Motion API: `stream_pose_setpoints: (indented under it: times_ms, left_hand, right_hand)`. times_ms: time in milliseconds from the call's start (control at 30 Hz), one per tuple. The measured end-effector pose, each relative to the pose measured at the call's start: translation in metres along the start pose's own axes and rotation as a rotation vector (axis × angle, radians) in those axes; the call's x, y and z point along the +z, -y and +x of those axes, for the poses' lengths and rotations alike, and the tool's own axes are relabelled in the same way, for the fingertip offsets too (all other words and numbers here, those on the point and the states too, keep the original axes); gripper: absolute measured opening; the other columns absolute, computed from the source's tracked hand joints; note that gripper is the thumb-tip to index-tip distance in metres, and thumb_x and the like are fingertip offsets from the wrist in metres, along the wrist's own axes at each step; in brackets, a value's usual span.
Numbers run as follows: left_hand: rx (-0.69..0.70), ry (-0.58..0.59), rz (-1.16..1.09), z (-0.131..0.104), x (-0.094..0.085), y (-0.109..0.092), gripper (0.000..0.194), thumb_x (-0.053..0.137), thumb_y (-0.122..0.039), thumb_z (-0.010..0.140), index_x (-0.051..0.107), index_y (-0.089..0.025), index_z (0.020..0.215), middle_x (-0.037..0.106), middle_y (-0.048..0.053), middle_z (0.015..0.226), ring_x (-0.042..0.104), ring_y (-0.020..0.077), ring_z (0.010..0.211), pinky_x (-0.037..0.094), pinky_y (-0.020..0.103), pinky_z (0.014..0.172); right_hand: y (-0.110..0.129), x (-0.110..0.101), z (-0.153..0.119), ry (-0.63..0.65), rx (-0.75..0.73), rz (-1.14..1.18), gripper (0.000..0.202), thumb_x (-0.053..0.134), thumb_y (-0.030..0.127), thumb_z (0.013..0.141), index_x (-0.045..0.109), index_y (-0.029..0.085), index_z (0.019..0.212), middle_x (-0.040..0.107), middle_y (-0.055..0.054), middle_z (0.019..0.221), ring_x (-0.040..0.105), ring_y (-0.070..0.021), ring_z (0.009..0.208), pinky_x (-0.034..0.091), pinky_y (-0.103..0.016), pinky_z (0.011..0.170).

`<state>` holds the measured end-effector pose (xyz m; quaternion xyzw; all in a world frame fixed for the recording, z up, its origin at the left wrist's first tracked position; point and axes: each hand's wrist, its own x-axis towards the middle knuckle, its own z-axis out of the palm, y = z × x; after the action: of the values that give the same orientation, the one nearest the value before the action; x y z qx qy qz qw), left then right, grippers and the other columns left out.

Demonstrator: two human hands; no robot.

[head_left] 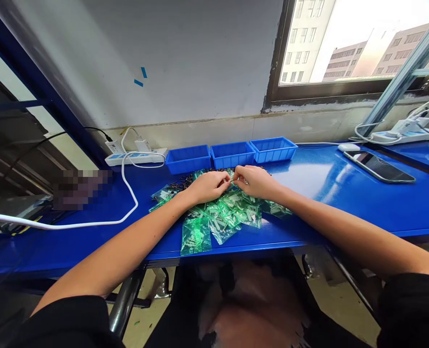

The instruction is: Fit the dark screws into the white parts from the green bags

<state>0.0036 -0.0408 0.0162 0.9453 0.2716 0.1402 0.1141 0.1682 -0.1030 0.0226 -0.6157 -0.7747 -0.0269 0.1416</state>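
My left hand (210, 186) and my right hand (255, 181) meet above a pile of small clear plastic bags (224, 212), tinted green and holding small white pieces. Both hands are closed in a pinch, fingertips almost touching. Whatever lies between the fingers is too small to make out. Behind and left of my left hand is a heap of small dark parts (183, 183), partly covered by the hand. One bag (196, 236) lies flat at the table's front edge, nearest my body.
Three blue bins (232, 154) stand in a row behind the pile. On the left, a power strip (136, 157) trails a white cable (127, 186) across the blue table (352, 203). A phone (379, 166) and another power strip (403, 133) are at the right.
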Motion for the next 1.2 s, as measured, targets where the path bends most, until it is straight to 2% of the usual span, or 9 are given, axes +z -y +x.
stream_pose_setpoints:
  times_ms: [367, 533, 767, 1200]
  left_hand:
    - [0.005, -0.034, 0.042, 0.0011, 0.0016, 0.0007, 0.027, 0.037, -0.027, 0.088, 0.062, -0.017, 0.086, 0.068, 0.006, 0.084, 0.061, 0.0197, 0.074, 0.041, 0.029, 0.066]
    - [-0.021, -0.036, 0.035, 0.0000, 0.0006, -0.0012, 0.026, 0.038, -0.028, 0.088, 0.061, -0.017, 0.085, 0.068, 0.005, 0.079, 0.060, 0.0192, 0.072, 0.040, 0.028, 0.063]
    - [-0.054, -0.058, -0.040, -0.0012, 0.0016, -0.0014, 0.021, 0.044, -0.028, 0.088, 0.055, -0.017, 0.101, 0.066, 0.002, 0.074, 0.058, 0.0174, 0.065, 0.037, 0.027, 0.058]
    - [-0.061, -0.061, -0.008, -0.0006, 0.0016, -0.0015, 0.016, 0.044, -0.027, 0.086, 0.056, -0.018, 0.092, 0.066, 0.002, 0.073, 0.059, 0.0181, 0.066, 0.037, 0.027, 0.058]
  right_hand:
    - [-0.0022, 0.0023, 0.0026, -0.035, 0.010, 0.018, 0.010, 0.057, 0.016, 0.082, 0.062, 0.017, 0.091, 0.065, -0.004, 0.078, 0.058, -0.0180, 0.078, 0.030, -0.025, 0.061]
    - [-0.0025, 0.0025, 0.0028, -0.045, 0.005, 0.025, 0.011, 0.056, 0.016, 0.082, 0.063, 0.017, 0.091, 0.065, -0.004, 0.078, 0.057, -0.0178, 0.077, 0.031, -0.025, 0.061]
    - [0.0001, 0.0006, 0.0018, -0.040, -0.001, 0.008, 0.015, 0.051, 0.016, 0.086, 0.064, 0.016, 0.091, 0.065, -0.006, 0.080, 0.057, -0.0173, 0.076, 0.030, -0.025, 0.061]
    - [-0.0016, 0.0025, 0.0028, -0.087, -0.009, 0.033, 0.017, 0.054, 0.014, 0.081, 0.064, 0.017, 0.095, 0.063, -0.002, 0.074, 0.055, -0.0157, 0.073, 0.030, -0.025, 0.061]
